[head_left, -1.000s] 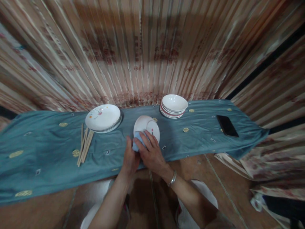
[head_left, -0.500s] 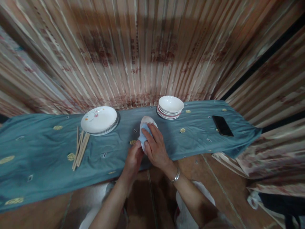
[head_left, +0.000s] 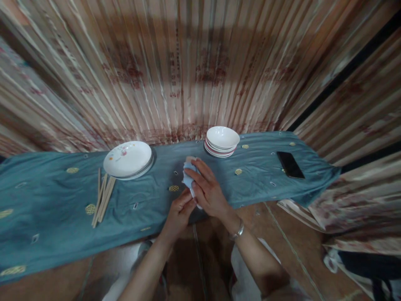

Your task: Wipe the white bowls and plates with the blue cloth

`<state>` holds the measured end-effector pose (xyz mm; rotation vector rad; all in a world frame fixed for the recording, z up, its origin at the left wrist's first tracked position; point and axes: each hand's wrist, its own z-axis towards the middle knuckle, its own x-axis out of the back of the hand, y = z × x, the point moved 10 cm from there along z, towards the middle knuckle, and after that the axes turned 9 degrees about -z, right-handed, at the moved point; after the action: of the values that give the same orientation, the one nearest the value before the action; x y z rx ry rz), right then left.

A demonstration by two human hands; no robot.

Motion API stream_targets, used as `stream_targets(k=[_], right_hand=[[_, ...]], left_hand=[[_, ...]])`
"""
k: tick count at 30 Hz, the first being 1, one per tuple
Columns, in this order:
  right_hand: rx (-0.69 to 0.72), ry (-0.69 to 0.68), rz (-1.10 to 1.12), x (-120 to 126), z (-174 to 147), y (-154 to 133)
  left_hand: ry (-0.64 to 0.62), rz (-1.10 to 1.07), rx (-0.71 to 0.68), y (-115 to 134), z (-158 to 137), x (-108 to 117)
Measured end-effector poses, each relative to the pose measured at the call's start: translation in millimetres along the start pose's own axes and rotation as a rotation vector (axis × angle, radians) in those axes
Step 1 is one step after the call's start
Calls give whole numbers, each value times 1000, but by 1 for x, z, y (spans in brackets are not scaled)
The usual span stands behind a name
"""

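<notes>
Just above the near part of the table, my two hands meet. My right hand (head_left: 210, 193), with a silver bracelet at its wrist, presses a crumpled light blue cloth (head_left: 188, 177) around a white spoon (head_left: 190, 159). Only the spoon's pale tip and a bit of its lower part show past the cloth and fingers. Below the cloth, my left hand (head_left: 178, 214) is closed on the spoon's near end, which the fingers mostly hide.
Stacked white plates (head_left: 128, 159) with a floral top stand left, beside several wooden chopsticks (head_left: 103, 198). Stacked white bowls (head_left: 222, 139) are right of centre. A black phone (head_left: 290, 164) lies farther right on the teal tablecloth (head_left: 150, 196). A patterned curtain (head_left: 150, 75) hangs behind.
The spoon has turned from showing its broad white face to a narrow view, more covered by the cloth. My left hand has shifted slightly down and the right hand slightly right.
</notes>
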<state>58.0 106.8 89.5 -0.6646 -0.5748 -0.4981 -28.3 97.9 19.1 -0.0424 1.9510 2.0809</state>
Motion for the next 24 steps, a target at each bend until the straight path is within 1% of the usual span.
stream_targets(k=[3,5,10,14,17,20,24], right_hand=[[-44,-13,19,7,9,5],[-91,-8,54,10,13,14],[-216,-10,232,10,18,47],[-321,-9,374,7,19,78],[-436,5,481,2,17,101],[-566,17,564,-6,10,122],[-689,81,615,-18,-5,150]], left_hand=[[-69,95,-14,1,-3,-9],[-98,133,-19,0,-5,-13],[-160,161,-8,0,-12,-21],[-204,184,-4,1,-17,-26],[-225,201,1,-1,-20,-28],[-253,200,9,-3,-22,-30],[-263,196,21,-6,-24,-31]])
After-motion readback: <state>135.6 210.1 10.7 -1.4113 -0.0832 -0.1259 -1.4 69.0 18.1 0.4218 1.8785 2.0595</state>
